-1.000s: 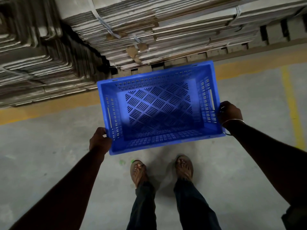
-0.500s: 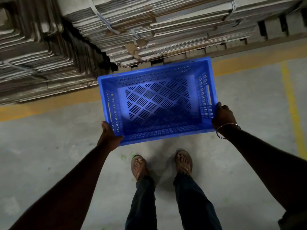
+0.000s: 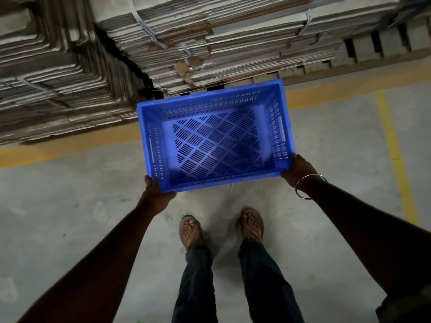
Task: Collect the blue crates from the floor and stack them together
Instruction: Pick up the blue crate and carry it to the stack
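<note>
Two sandalled feet [image 3: 221, 229] stand on the concrete floor [image 3: 70, 229] at 6 o'clock. The left hand [image 3: 156, 194] grasps the blue crate [image 3: 214, 138] at its near-left corner; the right hand [image 3: 299, 170], wearing a bangle [image 3: 307, 186], grasps the near-right corner. The crate is held above the floor at centre. Strapped cardboard stacks [image 3: 210, 43] stand at 12 o'clock.

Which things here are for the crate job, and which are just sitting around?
For the job:
blue crate, empty and held up
left hand, gripping its near left corner
right hand, gripping its near right corner

Just sitting around:
strapped bundles of flattened cardboard
yellow floor lines
bangle on the right wrist
</note>
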Demonstrator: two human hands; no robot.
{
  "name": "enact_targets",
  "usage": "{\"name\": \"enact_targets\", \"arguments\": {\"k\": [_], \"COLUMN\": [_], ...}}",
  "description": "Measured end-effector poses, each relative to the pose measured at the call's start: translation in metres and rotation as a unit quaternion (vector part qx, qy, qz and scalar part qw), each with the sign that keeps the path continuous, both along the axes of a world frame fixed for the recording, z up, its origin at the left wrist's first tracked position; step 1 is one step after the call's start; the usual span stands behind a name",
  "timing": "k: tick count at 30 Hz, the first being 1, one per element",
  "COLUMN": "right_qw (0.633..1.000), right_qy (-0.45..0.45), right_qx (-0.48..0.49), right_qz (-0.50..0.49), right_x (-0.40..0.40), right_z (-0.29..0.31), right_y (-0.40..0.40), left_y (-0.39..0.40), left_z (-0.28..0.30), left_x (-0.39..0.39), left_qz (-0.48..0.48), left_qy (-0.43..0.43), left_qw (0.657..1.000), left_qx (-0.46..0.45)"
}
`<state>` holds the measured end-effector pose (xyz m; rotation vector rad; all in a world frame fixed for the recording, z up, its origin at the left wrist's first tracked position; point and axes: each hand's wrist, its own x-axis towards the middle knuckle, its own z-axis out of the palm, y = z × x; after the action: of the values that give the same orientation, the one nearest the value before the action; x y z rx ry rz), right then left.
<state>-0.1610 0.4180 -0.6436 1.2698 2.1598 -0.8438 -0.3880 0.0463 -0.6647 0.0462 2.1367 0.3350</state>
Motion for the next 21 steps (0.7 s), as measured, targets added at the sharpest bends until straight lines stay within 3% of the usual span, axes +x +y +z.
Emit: {"name": "enact_targets", "arguments": {"k": [6,11,16,21], "right_qw": [0.995,0.984,0.983,0.965], "right_qy": [0.086,0.164,0.156,0.136], "right_qx": [0.053,0.059,0.013,-0.019], "right_qz": [-0.001,0.037,0.092,0.222], "right_x": [0.025,0.018,0.005,-0.009], "right_z": [0.007,0.049,0.132,0.228], "right_y": [-0.022,-0.047,-0.078,-0.119], "left_y": [0.004,0.008,-0.004,-0.043], "left_z": [0.031,0.084,0.179,0.267], "left_x": [0.023,0.04,0.059,0.089], "left_qz": [-0.074,-0.071,-0.053,-0.01], "left_qy": [0.032,0.07,0.074,0.096], "left_qw": [0.997,0.993,0.992,0.993], "left_qx": [-0.003,0.068,0.083,0.071]}}
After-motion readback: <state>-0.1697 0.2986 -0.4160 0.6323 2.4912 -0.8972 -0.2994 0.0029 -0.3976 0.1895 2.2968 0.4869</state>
